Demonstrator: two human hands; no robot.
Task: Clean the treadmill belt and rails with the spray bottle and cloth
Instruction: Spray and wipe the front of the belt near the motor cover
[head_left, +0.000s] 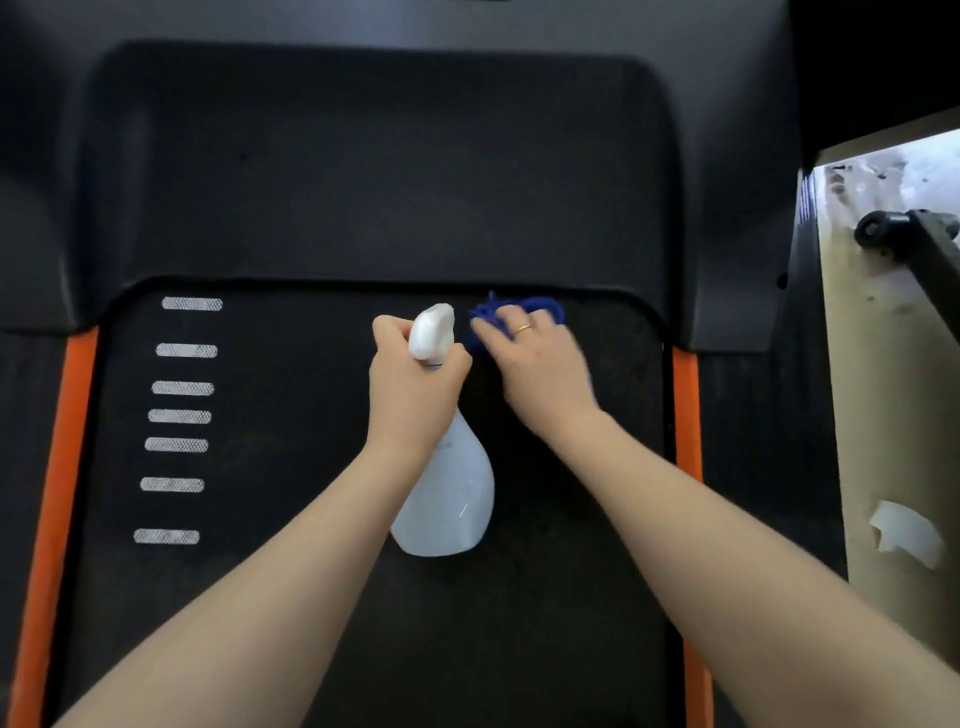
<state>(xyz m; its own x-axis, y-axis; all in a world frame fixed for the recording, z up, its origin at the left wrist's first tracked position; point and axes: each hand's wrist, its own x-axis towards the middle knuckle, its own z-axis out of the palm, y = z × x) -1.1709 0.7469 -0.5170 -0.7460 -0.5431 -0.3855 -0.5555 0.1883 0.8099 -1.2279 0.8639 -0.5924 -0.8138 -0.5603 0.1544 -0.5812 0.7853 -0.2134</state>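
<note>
At the front end of the treadmill belt (291, 467), just short of the dark motor cover (374, 171), a blue cloth (540, 306) lies bunched on the black surface. The right hand (540, 364) lies flat on top of it, fingers spread and slightly curled over the folds, a ring on one finger; the hand is blurred, so it is probably wiping. The cloth looks soft, light and floppy, so it likely handles best gathered under the palm, with pressure from above rather than a pinch.

Just to the left of the cloth, the left hand (410, 384) is wrapped closed around the neck of a translucent white spray bottle (447, 493), below its white trigger head (431, 332). The nozzle points toward the motor cover and the rounded body hangs back toward the person, above the belt. The bottle looks like thin, smooth plastic, fairly light; how full it is cannot be told. The narrow neck seems the surest place to hold it, since the wide body could slip.

Farther from the cloth, a column of silver dashes (179, 415) marks the belt's left side. Orange rails (685, 415) run along both edges. Beyond the right rail is a pale floor (883, 415).
</note>
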